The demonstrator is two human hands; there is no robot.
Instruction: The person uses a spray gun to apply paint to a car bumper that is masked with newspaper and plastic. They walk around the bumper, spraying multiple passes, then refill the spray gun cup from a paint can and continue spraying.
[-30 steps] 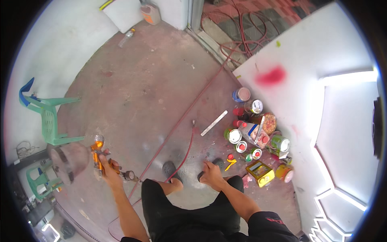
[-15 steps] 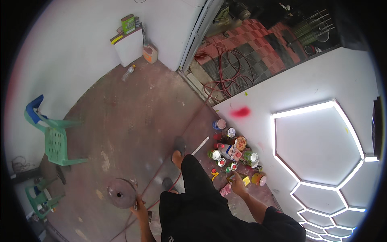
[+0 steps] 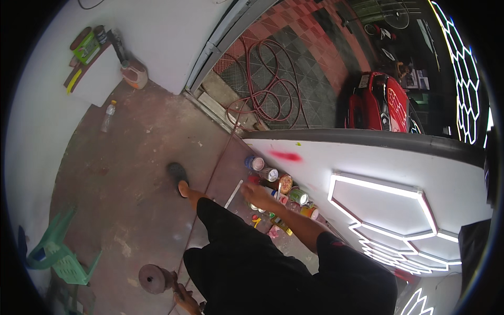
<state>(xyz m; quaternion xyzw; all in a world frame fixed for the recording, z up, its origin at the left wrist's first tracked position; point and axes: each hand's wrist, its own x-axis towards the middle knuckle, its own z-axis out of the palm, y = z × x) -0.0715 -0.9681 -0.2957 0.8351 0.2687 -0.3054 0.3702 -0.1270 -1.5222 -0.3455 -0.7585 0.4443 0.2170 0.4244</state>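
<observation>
My left hand (image 3: 186, 300) is closed round the grip of a spray gun with a round, reddish-brown cup (image 3: 153, 279), held low at the bottom of the view. A small dark opening shows in the middle of the cup's lid. My right hand (image 3: 255, 195) is stretched forward over a cluster of paint cans and bottles on the floor by the wall. Its fingers are smeared by motion, and it covers some of the cans. Closest to it are a white-topped can (image 3: 269, 174), a can with a mottled lid (image 3: 285, 184) and a white stick (image 3: 233, 193).
A red hose (image 3: 210, 184) crosses the floor to coils (image 3: 273, 89) beyond the doorway. A green plastic chair (image 3: 73, 262) stands at left. A clear bottle (image 3: 108, 116) and an orange-tinted jug (image 3: 134, 74) are near the far wall. A red car (image 3: 378, 102) is past the low wall.
My view has turned and shifted to the right, bringing the red car into sight. My right hand has moved from the near cans to the far-left side of the cluster. One foot has stepped forward.
</observation>
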